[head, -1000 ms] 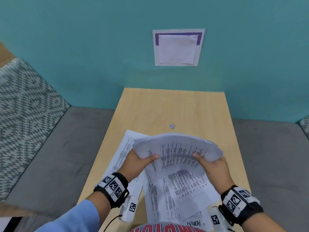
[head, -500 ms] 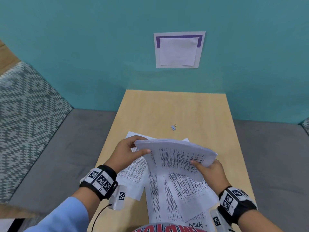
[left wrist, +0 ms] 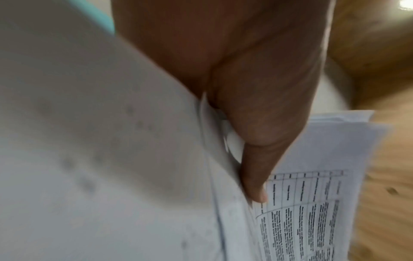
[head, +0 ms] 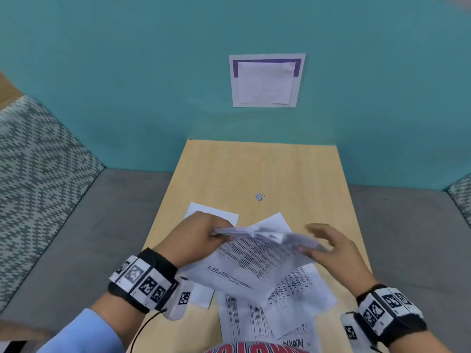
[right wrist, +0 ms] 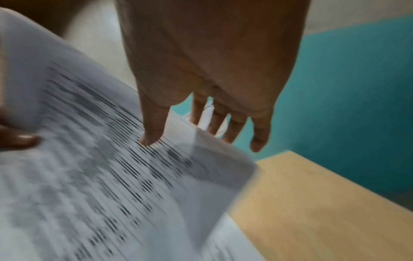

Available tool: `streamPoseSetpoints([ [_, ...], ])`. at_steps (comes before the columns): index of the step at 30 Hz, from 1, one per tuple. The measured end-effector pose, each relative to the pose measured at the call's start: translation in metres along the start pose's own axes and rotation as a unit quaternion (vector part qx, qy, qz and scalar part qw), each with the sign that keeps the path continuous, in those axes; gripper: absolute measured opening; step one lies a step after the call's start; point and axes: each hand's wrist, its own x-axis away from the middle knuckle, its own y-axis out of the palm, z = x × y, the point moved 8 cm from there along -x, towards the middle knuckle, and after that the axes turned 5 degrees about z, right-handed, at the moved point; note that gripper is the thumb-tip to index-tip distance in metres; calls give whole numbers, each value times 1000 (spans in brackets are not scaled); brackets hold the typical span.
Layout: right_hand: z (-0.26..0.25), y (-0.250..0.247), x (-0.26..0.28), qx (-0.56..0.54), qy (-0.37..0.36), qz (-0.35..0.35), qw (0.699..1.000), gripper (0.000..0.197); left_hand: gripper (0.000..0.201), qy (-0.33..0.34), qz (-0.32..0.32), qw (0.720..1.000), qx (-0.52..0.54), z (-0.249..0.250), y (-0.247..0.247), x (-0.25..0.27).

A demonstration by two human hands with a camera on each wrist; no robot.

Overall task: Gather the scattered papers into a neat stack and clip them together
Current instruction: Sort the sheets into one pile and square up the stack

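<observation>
My left hand (head: 204,236) grips the left edge of a sheaf of printed papers (head: 254,253) held low over the wooden table (head: 254,164). In the left wrist view my thumb (left wrist: 257,167) presses on the sheaf (left wrist: 312,220). My right hand (head: 331,248) is at the sheaf's right edge with straight, spread fingers. In the right wrist view its thumb tip (right wrist: 147,139) touches the blurred top sheet (right wrist: 100,167). Loose sheets (head: 300,291) lie fanned on the table under the sheaf, and one more (head: 211,211) lies beneath my left hand. A small blue binder clip (head: 260,196) lies beyond the papers.
The table's far end meets a teal wall (head: 127,85) with a notice (head: 266,80) pinned on it. Grey bench seating (head: 63,250) runs along both sides of the table, with patterned cushions (head: 33,161) at the left.
The sheaf has come down closer to the table and tilted flatter. My right hand has loosened from its grip and straightened its fingers. My left hand has shifted to the sheaf's left edge.
</observation>
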Motion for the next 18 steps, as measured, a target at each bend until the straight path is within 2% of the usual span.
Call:
streamPoseSetpoints([
  [2,29,-18,2,-31,78,9,996,71,39,-76,9,989,127,-23,-6,7],
  [3,37,-17,6,-80,107,-22,991,73,37,-102,9,977,188,-30,-7,10],
  [5,37,-5,13,-183,132,-100,969,61,30,-136,12,949,285,-36,-8,17],
  [7,12,1,19,-262,121,-126,949,49,23,-146,25,923,355,-35,-8,22],
  [9,-11,-11,15,-286,86,-76,951,41,22,-145,57,902,404,-33,-11,25],
  [11,-25,-31,11,-262,31,-2,964,34,28,-145,78,885,435,-34,-11,27],
  [12,-28,-36,11,-239,5,19,971,31,28,-146,78,888,428,-40,-5,27],
  [14,-18,-31,12,-191,-12,33,981,25,21,-145,39,915,374,-48,21,25],
  [15,-1,-22,13,-168,2,39,985,23,21,-151,10,925,349,-55,42,26],
  [17,47,-5,17,-118,65,39,990,18,27,-191,-19,926,325,-79,88,30],
  [18,71,5,18,-86,90,24,992,24,29,-218,-33,927,305,-92,109,34],
])
